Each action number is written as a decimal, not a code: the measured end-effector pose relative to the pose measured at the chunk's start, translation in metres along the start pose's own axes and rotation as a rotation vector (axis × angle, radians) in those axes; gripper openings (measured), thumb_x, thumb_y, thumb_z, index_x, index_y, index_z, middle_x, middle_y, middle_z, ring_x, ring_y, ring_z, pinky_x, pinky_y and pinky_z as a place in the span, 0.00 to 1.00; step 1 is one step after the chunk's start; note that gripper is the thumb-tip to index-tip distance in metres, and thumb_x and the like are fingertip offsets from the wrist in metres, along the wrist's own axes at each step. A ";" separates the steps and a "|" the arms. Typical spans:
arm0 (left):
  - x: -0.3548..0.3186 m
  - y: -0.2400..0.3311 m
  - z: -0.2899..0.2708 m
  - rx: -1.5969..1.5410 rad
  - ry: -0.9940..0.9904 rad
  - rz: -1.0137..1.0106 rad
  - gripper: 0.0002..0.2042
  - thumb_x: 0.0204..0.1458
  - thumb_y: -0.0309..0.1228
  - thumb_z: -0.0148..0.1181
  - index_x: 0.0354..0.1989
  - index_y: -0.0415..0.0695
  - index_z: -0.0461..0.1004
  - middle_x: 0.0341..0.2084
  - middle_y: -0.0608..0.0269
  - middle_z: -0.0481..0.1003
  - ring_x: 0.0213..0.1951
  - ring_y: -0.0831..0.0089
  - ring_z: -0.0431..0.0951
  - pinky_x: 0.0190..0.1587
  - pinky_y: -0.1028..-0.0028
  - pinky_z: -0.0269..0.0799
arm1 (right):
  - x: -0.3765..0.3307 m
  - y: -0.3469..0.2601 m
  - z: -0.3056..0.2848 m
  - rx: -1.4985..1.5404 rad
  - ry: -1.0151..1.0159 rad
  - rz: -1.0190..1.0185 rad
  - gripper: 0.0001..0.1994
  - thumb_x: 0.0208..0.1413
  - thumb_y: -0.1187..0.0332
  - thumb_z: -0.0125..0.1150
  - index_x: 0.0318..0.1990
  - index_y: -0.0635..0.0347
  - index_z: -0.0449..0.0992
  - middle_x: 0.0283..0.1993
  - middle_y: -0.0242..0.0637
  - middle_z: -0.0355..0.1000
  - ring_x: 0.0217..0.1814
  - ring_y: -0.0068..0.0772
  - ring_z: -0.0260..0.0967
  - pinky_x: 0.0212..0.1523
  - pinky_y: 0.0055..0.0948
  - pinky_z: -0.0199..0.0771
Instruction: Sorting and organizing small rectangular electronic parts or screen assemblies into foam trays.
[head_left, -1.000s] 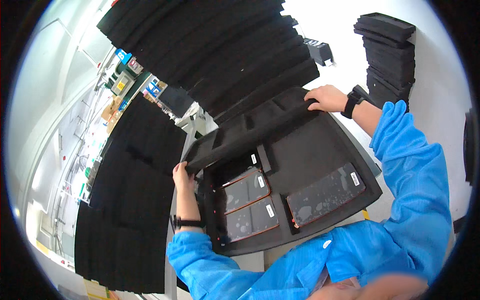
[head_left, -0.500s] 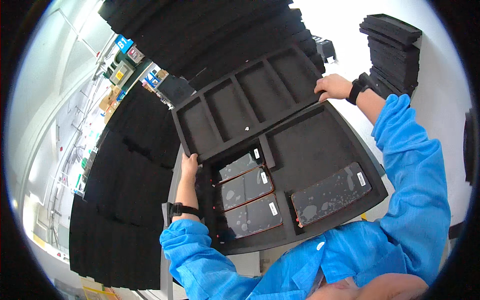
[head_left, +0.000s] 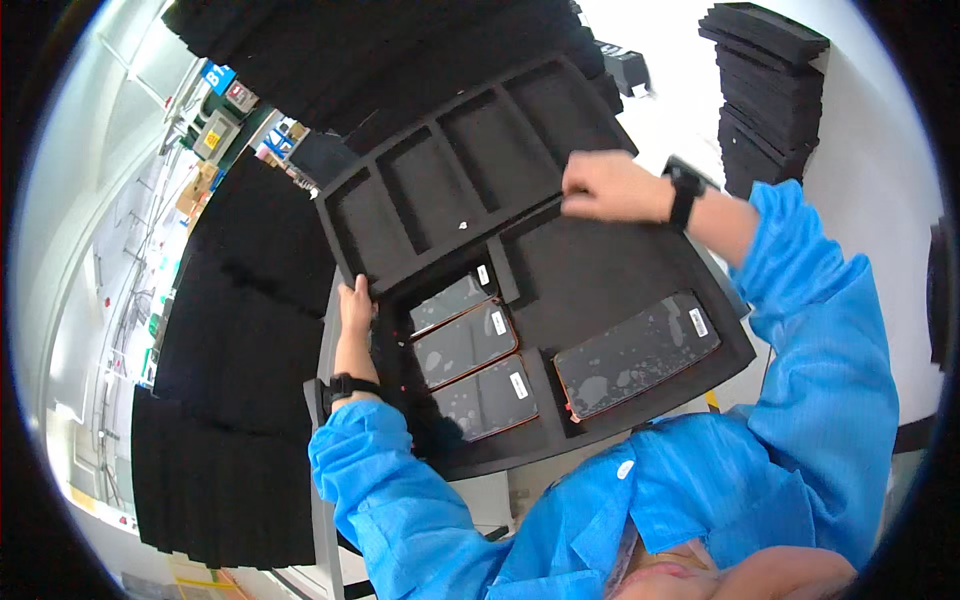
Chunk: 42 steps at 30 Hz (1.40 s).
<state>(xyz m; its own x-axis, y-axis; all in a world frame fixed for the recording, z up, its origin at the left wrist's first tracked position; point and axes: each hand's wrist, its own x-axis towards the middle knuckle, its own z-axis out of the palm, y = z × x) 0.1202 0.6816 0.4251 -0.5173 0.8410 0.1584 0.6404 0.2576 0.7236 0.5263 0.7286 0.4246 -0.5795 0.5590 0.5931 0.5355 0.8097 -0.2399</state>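
My left hand (head_left: 353, 305) grips the near left corner of a black foam tray (head_left: 425, 262) with several bare compartments; a small white speck lies on a divider. Its near edge meets a second black foam tray (head_left: 545, 425) closer to me. My right hand (head_left: 615, 188) is over the seam between the trays, fingers curled and smeared by motion; whether it holds the edge is unclear. In the nearer tray's left part lie three flat phone-like screens (head_left: 465, 343), dark and glossy, with white labels. One larger-looking screen (head_left: 640, 355), its film bubbled, lies at the near right.
Black foam stacks rise at the far side (head_left: 380, 50) and along the left (head_left: 240, 380). Another black foam stack (head_left: 770, 100) stands at the far right by a pale wall. A black device (head_left: 624, 68) is behind the trays. Shelving and boxes (head_left: 200, 185) show at the far left.
My right hand has left the far tray's right corner and moved left along the seam. My left hand keeps its hold. The whole scene has shifted slightly up and left in view.
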 end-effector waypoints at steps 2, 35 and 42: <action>0.000 -0.023 0.000 -0.125 0.098 0.032 0.23 0.47 0.41 0.47 0.37 0.28 0.58 0.24 0.53 0.68 0.20 0.68 0.69 0.22 0.72 0.65 | -0.025 -0.044 -0.008 0.106 -0.308 0.010 0.19 0.44 0.52 0.51 0.26 0.63 0.71 0.29 0.46 0.66 0.31 0.46 0.66 0.33 0.38 0.66; -0.006 -0.025 0.023 -0.204 0.415 0.038 0.22 0.46 0.44 0.46 0.33 0.33 0.70 0.29 0.46 0.72 0.35 0.55 0.71 0.39 0.66 0.63 | 0.093 0.110 0.008 0.854 0.244 0.777 0.12 0.47 0.69 0.53 0.35 0.69 0.69 0.30 0.40 0.70 0.30 0.30 0.68 0.31 0.29 0.67; -0.003 -0.024 0.020 -0.282 0.345 -0.012 0.20 0.47 0.42 0.47 0.23 0.32 0.69 0.14 0.61 0.67 0.17 0.73 0.65 0.22 0.73 0.60 | 0.062 0.128 0.043 0.988 0.150 0.695 0.15 0.48 0.67 0.52 0.39 0.71 0.67 0.36 0.40 0.69 0.36 0.29 0.65 0.37 0.29 0.64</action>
<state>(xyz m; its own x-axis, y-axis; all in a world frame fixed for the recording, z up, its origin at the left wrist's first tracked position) 0.1181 0.6822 0.3935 -0.7134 0.6184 0.3295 0.4781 0.0857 0.8741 0.5330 0.8745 0.3977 -0.2436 0.9544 0.1727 -0.0332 0.1697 -0.9849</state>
